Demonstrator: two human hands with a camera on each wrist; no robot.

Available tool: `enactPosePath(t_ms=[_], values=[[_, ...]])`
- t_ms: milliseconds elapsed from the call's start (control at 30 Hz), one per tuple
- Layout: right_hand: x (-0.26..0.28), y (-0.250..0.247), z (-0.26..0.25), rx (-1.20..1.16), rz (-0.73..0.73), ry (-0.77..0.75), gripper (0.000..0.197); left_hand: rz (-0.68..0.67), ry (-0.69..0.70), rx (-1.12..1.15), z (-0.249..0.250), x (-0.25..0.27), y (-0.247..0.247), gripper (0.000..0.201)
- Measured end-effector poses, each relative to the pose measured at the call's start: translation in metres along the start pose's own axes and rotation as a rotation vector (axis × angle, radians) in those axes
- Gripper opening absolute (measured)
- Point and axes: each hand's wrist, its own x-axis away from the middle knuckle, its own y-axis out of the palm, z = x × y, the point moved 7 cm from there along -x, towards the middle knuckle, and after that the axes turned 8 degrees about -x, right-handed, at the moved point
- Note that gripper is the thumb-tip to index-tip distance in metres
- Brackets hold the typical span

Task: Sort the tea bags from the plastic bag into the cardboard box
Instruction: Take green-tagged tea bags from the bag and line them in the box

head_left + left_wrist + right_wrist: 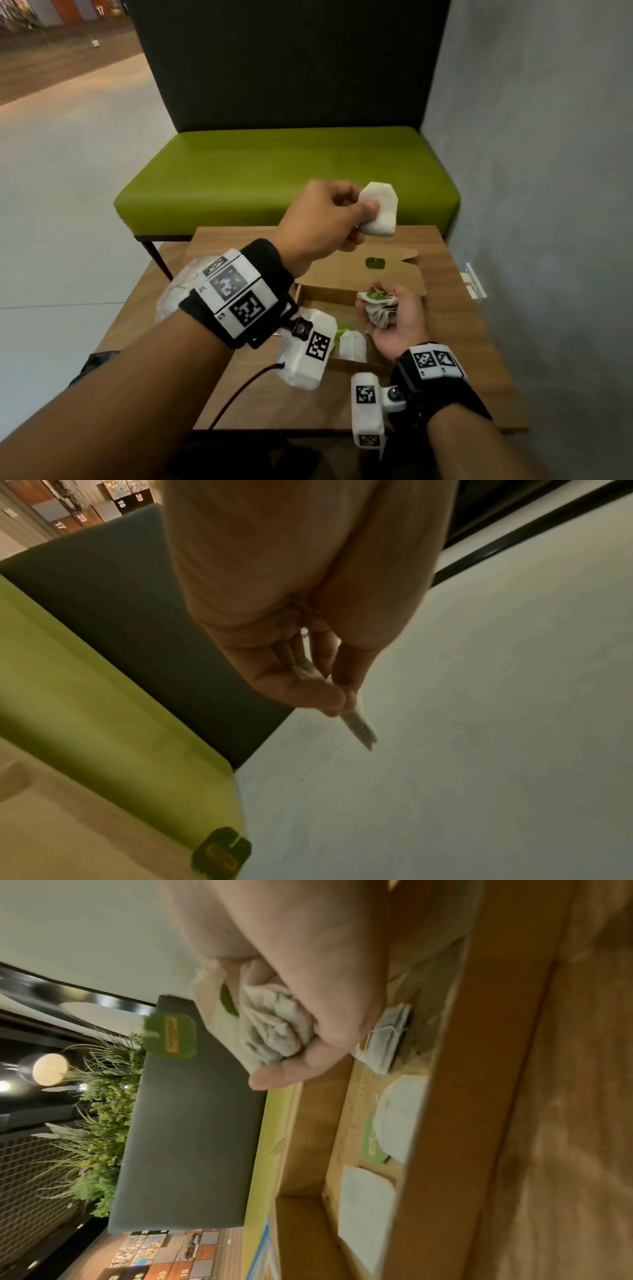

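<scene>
Tags (170, 1037) green, print unreadable; left hand (322, 219) pinches tea bag (380, 209).

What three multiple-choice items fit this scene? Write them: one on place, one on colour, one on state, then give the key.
1. Where is the right hand?
A. over the open cardboard box
B. on the bench seat
C. under the table

2. What colour is the bench seat?
A. red
B. green
C. blue

3. What is the left hand doing?
A. lying flat on the table
B. closing the box lid
C. pinching a single tea bag in the air

Key: 1 A, the head view shows it over the box, gripping a bunch of tea bags; 2 B, the cushion is green; 3 C, thumb and fingers grip one white bag above the table.
</scene>
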Motion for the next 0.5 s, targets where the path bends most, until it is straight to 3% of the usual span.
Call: enactPosePath(t_ms=[233, 367, 500], values=[[0.013, 0.013, 0.006, -0.155, -0.142, 0.041, 0.057, -0.017, -0.027, -0.017, -0.001, 0.002, 0.011, 0.015], [0.017, 0.020, -0.004, -0.226, -0.209, 0.030, 0.056, -0.063, -0.158, -0.081, -0.040, 0.005, 0.030, 0.010], [0.018, 0.024, -0.009, -0.143, -0.249, 0.013, 0.048, -0.083, -0.240, -0.194, -0.079, 0.009, 0.046, 0.010]])
